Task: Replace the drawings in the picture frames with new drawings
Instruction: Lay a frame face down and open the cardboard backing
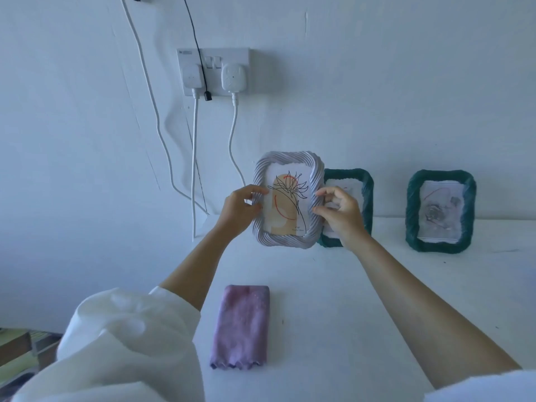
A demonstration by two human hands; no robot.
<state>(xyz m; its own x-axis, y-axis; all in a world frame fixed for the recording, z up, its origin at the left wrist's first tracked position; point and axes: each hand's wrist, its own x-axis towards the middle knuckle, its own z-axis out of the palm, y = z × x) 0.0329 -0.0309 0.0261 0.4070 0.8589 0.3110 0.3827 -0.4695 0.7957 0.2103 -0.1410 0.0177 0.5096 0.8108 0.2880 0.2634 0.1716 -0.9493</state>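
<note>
A pale lilac twisted picture frame (287, 242) is upright at the back of the white table (333, 300), with a drawing (285, 207) of a black-line flower over a tan arch inside it. My left hand (237, 211) grips its left edge and my right hand (340, 211) pinches its right edge. Behind my right hand a dark green frame (359, 181) leans on the wall, its picture mostly hidden. A second green frame (441, 211) stands further right with a faint grey drawing.
A folded purple cloth (242, 326) lies on the table near me. A wall socket (213, 71) with two white plugs and hanging cables is above left. The table's left edge runs near my left sleeve.
</note>
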